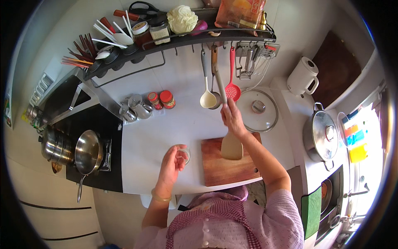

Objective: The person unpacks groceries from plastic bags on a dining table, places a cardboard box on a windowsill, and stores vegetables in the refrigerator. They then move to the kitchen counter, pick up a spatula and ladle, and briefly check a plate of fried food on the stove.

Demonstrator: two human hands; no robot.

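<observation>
My right hand [231,116] is closed around the handle of a beige spatula [232,147], whose flat blade hangs over the wooden cutting board [217,166]. The handle's end points up towards the hanging utensils. To the left, my left hand [171,163] is raised over the white counter with its fingers curled apart, just in front of a small round glass dish or bowl [185,153]. Whether the fingers touch the glass cannot be told. A cream ladle [208,99] and a red slotted spoon [233,90] hang from the shelf's hooks beyond my right hand.
A frying pan [88,152] and a steel pot [56,146] stand at the left stove. Red-lidded jars [168,99] and a glass lid [259,110] are at the back. A shelf [186,39] runs above. Rightward are a kettle [302,76], a lidded pot [320,135] and the sink area.
</observation>
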